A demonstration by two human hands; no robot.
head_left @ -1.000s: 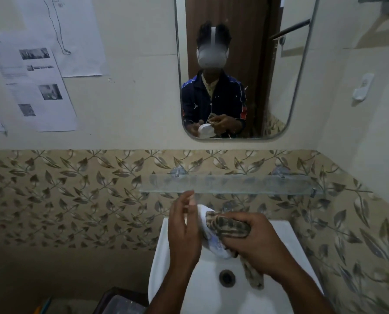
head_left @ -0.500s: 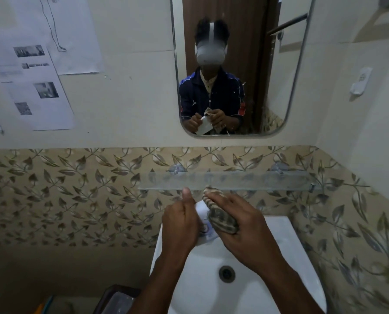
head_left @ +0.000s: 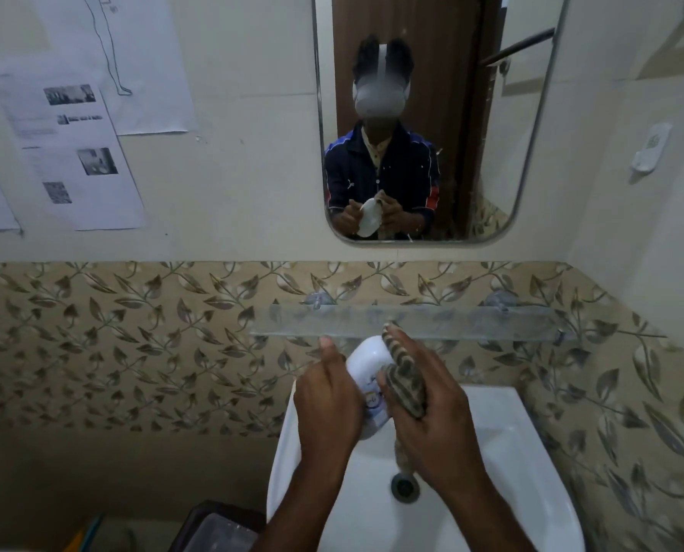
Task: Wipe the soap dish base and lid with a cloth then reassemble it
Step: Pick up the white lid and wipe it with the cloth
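Two hands over sink [head_left: 503,440], left hand [head_left: 328,408] gripping soap dish [head_left: 366,364], right hand [head_left: 435,408] pressing cloth [head_left: 406,376]

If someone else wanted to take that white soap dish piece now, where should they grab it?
Probably at the rounded far end of the white soap dish piece, coming from above and behind. That end sticks up bare, while the left hand grips its near side and the right hand presses the striped cloth against it.

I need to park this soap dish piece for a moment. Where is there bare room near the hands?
The glass shelf looks bare along its right stretch, under the mirror. The basin has bare rim at its back right corner. Its middle is crowded: both hands, the soap dish piece, the cloth and the drain.
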